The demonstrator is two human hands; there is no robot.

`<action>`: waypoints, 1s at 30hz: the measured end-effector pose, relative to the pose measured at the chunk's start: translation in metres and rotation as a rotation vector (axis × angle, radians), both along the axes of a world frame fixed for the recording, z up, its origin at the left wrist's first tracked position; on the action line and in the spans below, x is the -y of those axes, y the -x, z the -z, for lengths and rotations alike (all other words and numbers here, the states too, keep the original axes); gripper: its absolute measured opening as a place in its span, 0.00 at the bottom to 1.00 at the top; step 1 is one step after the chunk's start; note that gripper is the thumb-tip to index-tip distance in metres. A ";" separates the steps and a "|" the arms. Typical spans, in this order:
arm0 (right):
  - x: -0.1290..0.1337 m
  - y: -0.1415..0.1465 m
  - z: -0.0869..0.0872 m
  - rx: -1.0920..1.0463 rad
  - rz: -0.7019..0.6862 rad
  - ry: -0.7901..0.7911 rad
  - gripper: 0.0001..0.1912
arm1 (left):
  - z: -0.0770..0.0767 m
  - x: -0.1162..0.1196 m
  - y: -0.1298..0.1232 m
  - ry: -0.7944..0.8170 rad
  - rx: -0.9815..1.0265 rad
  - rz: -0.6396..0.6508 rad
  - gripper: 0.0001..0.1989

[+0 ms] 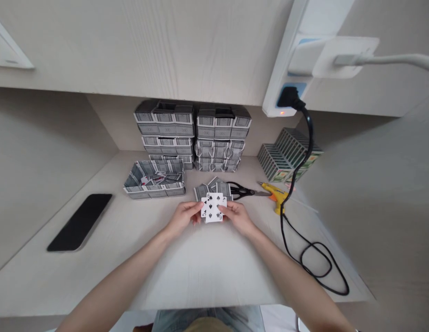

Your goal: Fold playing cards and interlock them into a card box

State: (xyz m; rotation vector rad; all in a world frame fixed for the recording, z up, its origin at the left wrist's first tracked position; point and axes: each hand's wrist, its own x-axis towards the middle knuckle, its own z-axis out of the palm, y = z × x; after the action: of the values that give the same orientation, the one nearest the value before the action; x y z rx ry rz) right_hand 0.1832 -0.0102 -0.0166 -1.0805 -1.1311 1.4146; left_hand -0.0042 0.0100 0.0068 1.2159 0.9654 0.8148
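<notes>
Cards [213, 208] are held near the middle of the scene, a six of spades upright across the front of a five of spades turned sideways, both faces showing. The left hand [184, 216] grips them at their left edge, thumb over the front and fingers curled behind. The right hand [239, 216] pinches the right side, its thumb pressed on the front near the lower corner of the six. Whether the lower edge touches the table [207, 272] cannot be told.

Just beyond lies a loose pile of cards [223, 186] with grey patterned backs up. Far left of this, an open box [155, 191] built of cards has more cards jumbled inside. At the far side, card-built boxes rise in two stacks side by side, a left stack [166, 130] and a right stack [221, 130].

Right of the loose pile, scissors [245, 191] lie with black handles to the left and blades reaching right to a yellow glue gun [277, 196] with an orange trigger. Beyond that, at far right, stand stepped blocks [287, 157] with striped sides. A black cord [308, 138] drops from a plug [291, 97] in a white power strip [277, 94], passes over the glue gun and loops on the right of the table. A dark phone [80, 222] lies on the left.
</notes>
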 end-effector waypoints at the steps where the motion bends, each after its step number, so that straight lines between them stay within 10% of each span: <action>1: 0.000 0.000 0.000 0.007 0.001 -0.001 0.16 | -0.001 0.000 0.000 0.000 -0.009 0.000 0.19; 30: 0.008 0.008 0.000 0.027 0.054 -0.048 0.15 | -0.003 0.009 -0.010 -0.003 -0.102 -0.057 0.20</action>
State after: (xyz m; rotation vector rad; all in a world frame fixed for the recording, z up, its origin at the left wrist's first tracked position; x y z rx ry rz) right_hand 0.1751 -0.0185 -0.0165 -1.0912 -1.1406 1.3283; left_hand 0.0056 0.0015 0.0102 1.2471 1.0859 0.8049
